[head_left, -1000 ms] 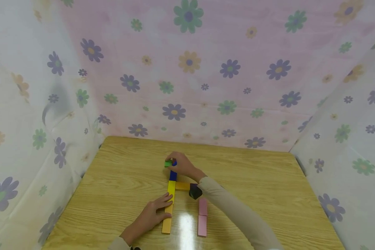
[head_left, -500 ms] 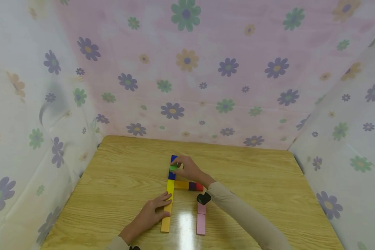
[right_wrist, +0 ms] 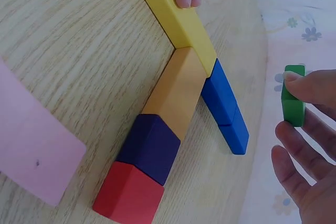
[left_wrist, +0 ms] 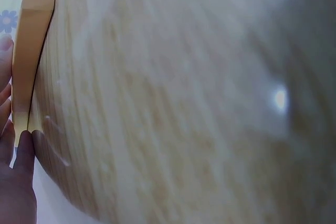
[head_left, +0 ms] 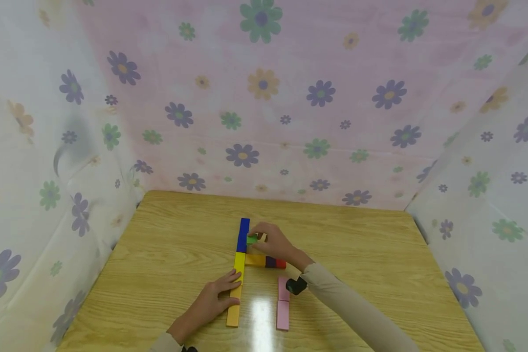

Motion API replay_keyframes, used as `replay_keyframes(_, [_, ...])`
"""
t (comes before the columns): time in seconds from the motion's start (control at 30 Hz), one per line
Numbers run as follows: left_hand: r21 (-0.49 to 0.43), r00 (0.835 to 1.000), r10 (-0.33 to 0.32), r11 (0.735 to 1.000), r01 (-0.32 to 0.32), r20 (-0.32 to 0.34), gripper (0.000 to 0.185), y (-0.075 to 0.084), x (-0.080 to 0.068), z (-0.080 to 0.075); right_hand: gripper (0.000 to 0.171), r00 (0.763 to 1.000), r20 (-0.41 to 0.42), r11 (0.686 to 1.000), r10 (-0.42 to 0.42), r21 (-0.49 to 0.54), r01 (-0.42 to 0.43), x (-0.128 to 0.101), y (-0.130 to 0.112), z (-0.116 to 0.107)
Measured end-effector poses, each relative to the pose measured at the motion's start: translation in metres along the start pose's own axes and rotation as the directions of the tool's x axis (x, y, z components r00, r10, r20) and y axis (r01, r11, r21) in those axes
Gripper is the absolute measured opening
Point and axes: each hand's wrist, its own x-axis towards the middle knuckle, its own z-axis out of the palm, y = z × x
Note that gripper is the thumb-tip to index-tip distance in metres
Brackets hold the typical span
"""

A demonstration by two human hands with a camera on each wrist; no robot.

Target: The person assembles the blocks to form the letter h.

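My right hand (head_left: 276, 240) pinches a small green block (right_wrist: 293, 106) between thumb and fingers, just right of two blue blocks (head_left: 242, 243) in the head view. Those blue blocks continue a straight row with a yellow block (head_left: 239, 261) and orange blocks (head_left: 233, 317). My left hand (head_left: 213, 297) rests along the near part of this row, fingers stretched over the yellow block and thumb on an orange one. From the yellow block's far end, a branch runs right: an orange block (right_wrist: 176, 90), a dark purple block (right_wrist: 149, 142) and a red block (right_wrist: 131, 192).
Two pink blocks (head_left: 283, 315) lie end to end right of the row, the farther one partly covered by the black wrist camera (head_left: 296, 285). The wooden table (head_left: 356, 254) meets flowered cloth (head_left: 290, 161) at its back and sides.
My right hand has carried the green block from the left of the blue blocks across to their right side. Both blue blocks and the red block now show. My left hand has stayed put.
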Motion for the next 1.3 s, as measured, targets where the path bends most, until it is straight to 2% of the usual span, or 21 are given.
replay_keyframes(0.17, [0.005,1.0,-0.007,1.0,0.007,0.001,0.045,0.0,-0.001,0.0,0.022,1.0,-0.007,1.0,0.003,0.009,-0.003,-0.008,-0.001,-0.005])
replay_keyframes(0.47, [0.025,1.0,0.028,0.999,-0.028,0.0,0.045,-0.001,-0.001,0.0,0.022,1.0,-0.01,1.0,0.017,0.021,-0.017,-0.029,0.003,-0.01])
replay_keyframes(0.7, [-0.014,1.0,-0.009,1.0,0.01,0.005,0.045,0.001,-0.001,-0.001,0.022,0.999,-0.034,0.999,0.006,0.047,-0.004,-0.043,0.005,-0.012])
replay_keyframes(0.83, [-0.015,1.0,-0.003,1.0,0.003,-0.004,0.045,0.0,-0.002,0.0,0.023,0.999,-0.038,0.998,0.008,0.067,-0.005,-0.051,0.006,-0.013])
replay_keyframes(1.1, [-0.013,1.0,0.0,1.0,0.0,-0.008,0.046,0.0,-0.002,0.001,0.024,0.999,-0.024,0.996,0.045,0.075,-0.043,-0.067,-0.006,-0.021])
replay_keyframes(1.3, [-0.018,1.0,-0.018,1.0,0.018,-0.008,0.046,-0.001,-0.003,0.001,0.023,0.996,-0.033,0.989,0.08,0.123,-0.076,-0.075,-0.021,-0.032])
